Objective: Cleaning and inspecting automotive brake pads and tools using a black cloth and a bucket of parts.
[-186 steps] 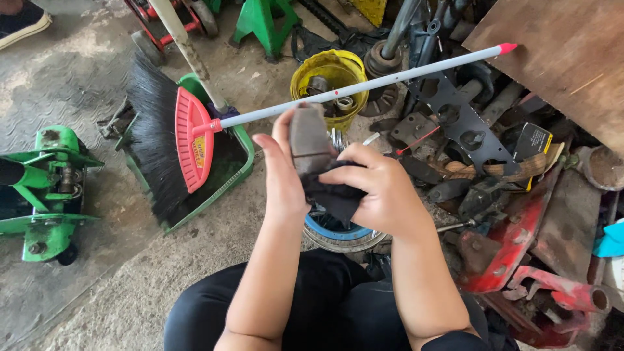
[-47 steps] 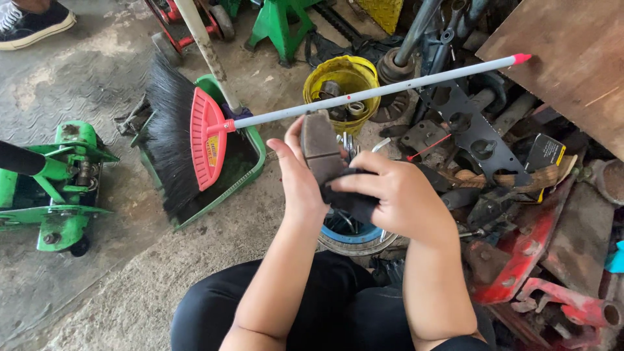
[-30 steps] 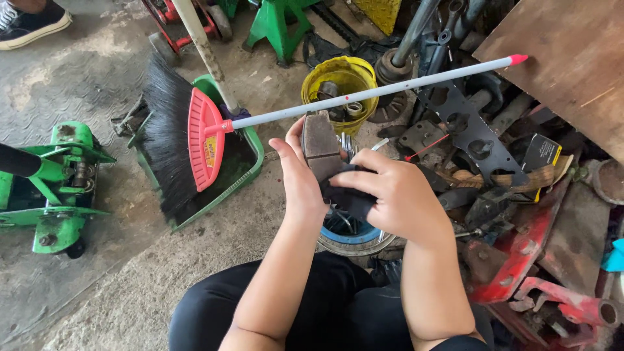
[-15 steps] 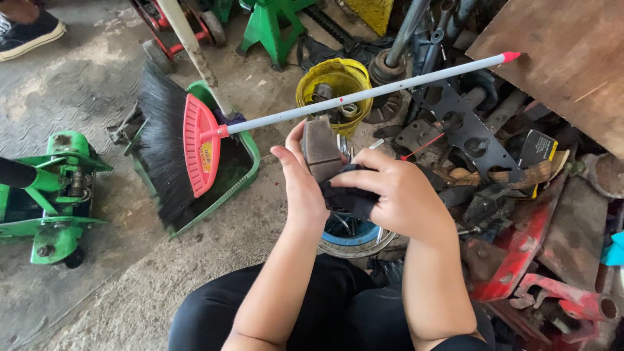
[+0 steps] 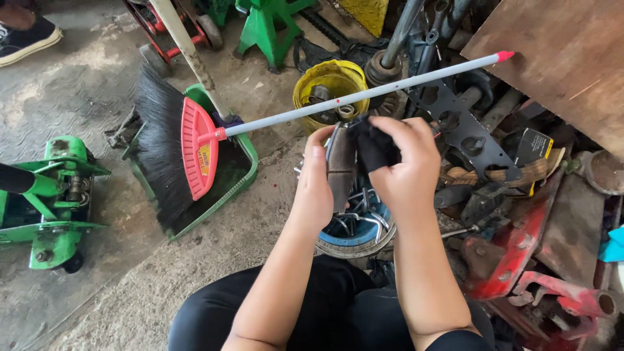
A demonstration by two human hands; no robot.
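Concrete floor, broom lying in a green dustpan. We're holding a brake pad above a blue tub: stiff, heavy for its size, probably dusty, best gripped by the edges. Left hand grip closed round its edge; right hand closed on a black rag against its face

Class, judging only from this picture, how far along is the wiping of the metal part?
Done: cannot tell. In hand: the left hand holds a flat metal part upright while the right hand presses a dark cloth on its top. Left: its lower surface looks dull and grimy.
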